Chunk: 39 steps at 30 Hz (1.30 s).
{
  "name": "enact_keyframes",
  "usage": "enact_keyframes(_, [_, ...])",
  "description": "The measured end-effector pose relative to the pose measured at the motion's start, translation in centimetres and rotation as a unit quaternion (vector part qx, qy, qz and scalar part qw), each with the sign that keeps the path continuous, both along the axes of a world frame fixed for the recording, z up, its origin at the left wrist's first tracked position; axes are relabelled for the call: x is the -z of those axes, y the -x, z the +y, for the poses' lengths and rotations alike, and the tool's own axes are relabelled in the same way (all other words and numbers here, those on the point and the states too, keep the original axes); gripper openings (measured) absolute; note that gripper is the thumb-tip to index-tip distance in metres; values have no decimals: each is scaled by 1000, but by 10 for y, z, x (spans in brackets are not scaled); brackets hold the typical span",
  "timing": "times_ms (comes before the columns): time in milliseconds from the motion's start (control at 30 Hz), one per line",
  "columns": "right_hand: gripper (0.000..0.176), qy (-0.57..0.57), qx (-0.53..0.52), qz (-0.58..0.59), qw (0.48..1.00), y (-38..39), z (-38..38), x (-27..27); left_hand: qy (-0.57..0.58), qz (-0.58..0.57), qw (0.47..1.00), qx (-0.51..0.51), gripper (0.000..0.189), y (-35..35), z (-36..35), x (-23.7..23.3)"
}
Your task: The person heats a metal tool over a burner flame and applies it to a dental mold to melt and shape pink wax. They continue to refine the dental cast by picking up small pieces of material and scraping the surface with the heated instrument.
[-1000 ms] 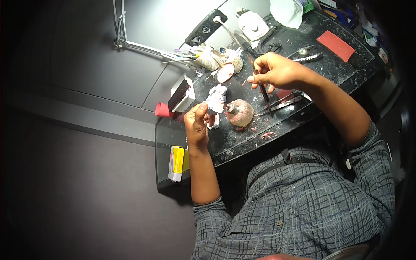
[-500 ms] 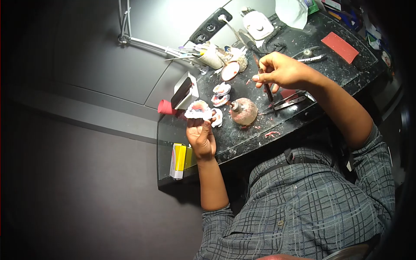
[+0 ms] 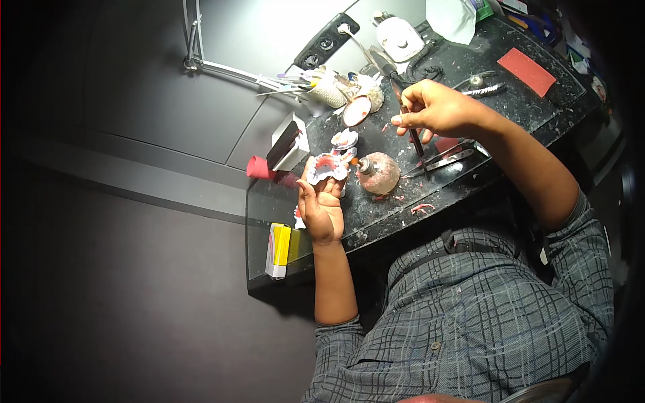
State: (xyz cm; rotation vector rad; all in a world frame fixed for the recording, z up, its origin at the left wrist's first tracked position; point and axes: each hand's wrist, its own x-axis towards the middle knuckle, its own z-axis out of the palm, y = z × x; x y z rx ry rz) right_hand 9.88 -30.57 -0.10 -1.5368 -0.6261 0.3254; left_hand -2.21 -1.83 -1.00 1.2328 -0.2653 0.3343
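My left hand (image 3: 324,213) is palm up, its thumb out to the side, with a dental cast (image 3: 327,169) on its fingers. The cast is white, with a pink wax arch on top. Just right of it stands a round glass spirit burner (image 3: 378,176) with a small orange flame at its wick. My right hand (image 3: 433,111) pinches a slim dark wax knife (image 3: 414,140), tip pointing down near the bench. Behind the left hand sit more pink-and-white casts (image 3: 345,140), partly hidden. Another pink-and-white piece (image 3: 299,218) shows beside the left wrist.
Metal instruments (image 3: 450,158) lie under my right hand. A pink wax sheet (image 3: 527,72) is at the right. Farther back are a round dish (image 3: 357,111), a tool holder (image 3: 329,93) and a white device (image 3: 401,39). A yellow box (image 3: 278,250) stands on the left edge.
My left hand has moved right and slightly down with the cast, bringing it close to the burner flame. The cast has turned and the thumb has come off it. My right hand stays put.
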Motion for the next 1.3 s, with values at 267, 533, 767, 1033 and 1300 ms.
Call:
enact_keyframes(267, [31, 1, 3, -2, 1000, 1, 0, 0, -42, -27, 999, 12, 56, 2, 1, 4])
enact_keyframes(533, [30, 0, -5, 1, 1000, -1, 0, 1, -182, -114, 977, -2, 65, 0, -13, 11])
enact_keyframes(767, [30, 4, -2, -8, 1000, -2, 0, 1, -205, -131, 970, -1, 67, 0, -12, 19])
enact_keyframes(1033, [31, -3, 1, -4, 1000, 1, 1, 0, 55, -80, 995, 20, 59, 0, 5, 14])
enact_keyframes(1300, [33, 10, -1, -5, 1000, 0, 1, -1, 294, 21, 955, 40, 62, -11, 33, 16])
